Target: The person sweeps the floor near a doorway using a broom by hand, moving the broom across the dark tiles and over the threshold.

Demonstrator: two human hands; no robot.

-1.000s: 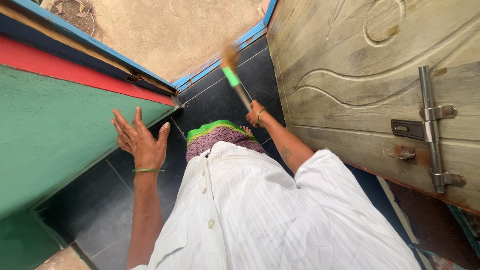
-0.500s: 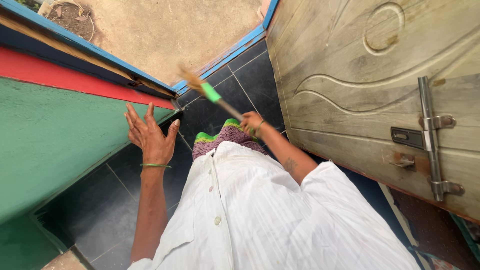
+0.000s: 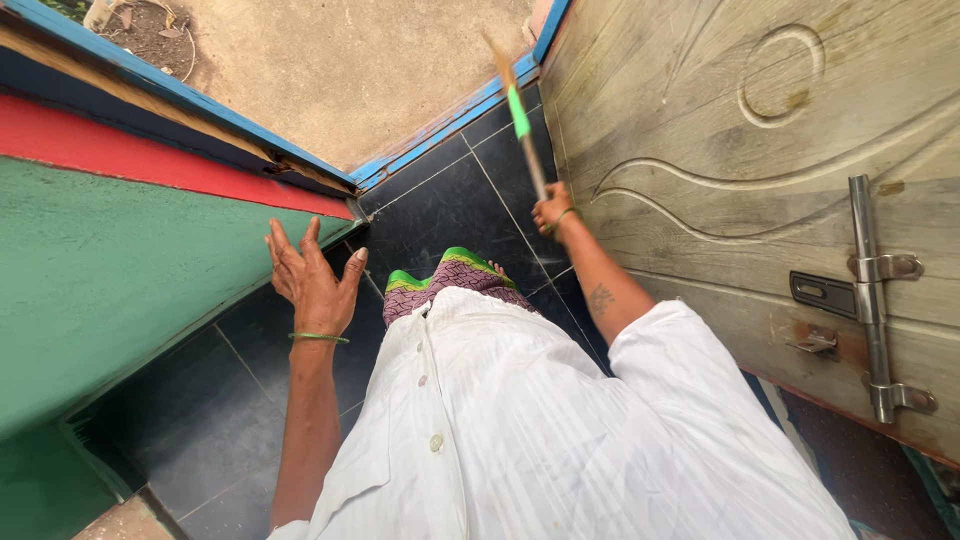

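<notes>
The thin wooden broom handle with a green band [image 3: 520, 115] is gripped in the closed right hand [image 3: 551, 211], beside the carved wooden door [image 3: 720, 150], above the dark tiled floor [image 3: 440, 200]. The left hand [image 3: 315, 280] is held spread, empty, near the green painted wall [image 3: 110, 270].

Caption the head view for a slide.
Right hand grips a broom beside the wooden door; left hand open.

I see my right hand [image 3: 552, 210] gripping the broom [image 3: 520, 115] just beside the wooden door [image 3: 720, 170], which walls off the right of the frame. My left hand [image 3: 315, 280], spread, hovers near the green wall [image 3: 110, 270] at left. Between them, dark tiled floor [image 3: 450, 205] lies open toward the upper-centre threshold [image 3: 440, 125].
</notes>
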